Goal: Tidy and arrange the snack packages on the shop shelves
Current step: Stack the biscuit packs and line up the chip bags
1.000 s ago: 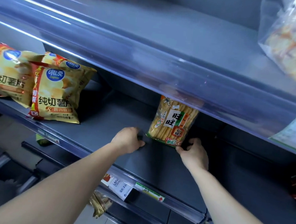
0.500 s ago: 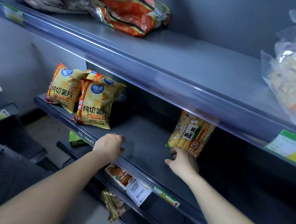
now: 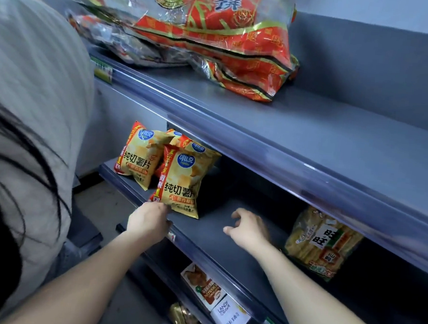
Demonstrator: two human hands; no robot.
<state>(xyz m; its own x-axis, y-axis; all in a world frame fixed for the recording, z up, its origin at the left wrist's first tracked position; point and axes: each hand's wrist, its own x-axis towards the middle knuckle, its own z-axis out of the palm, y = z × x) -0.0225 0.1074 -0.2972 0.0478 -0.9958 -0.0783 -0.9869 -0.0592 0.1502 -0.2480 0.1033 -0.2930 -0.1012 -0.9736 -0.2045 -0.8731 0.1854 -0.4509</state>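
The left hand (image 3: 148, 223) meets the lower left corner of the front yellow foil bag of potato chips (image 3: 180, 184). The bag stands tilted just above that hand, near the lip of the grey metal shelf (image 3: 201, 230). The back of the hand hides its fingers, so I cannot tell whether they pinch the corner or only touch it.

The right hand (image 3: 248, 228) hovers to the right of the bag, fingers loosely curled and apart, holding nothing. A second yellow chip bag (image 3: 140, 154) leans behind and to the left of the front one, touching it.

A tug on that one corner could swing the puffy bag off the lip, or drag its neighbour over with it. The clear packet of yellow rice crackers (image 3: 322, 246), upright to the right of the right hand, might topple if the forearm brushes it.
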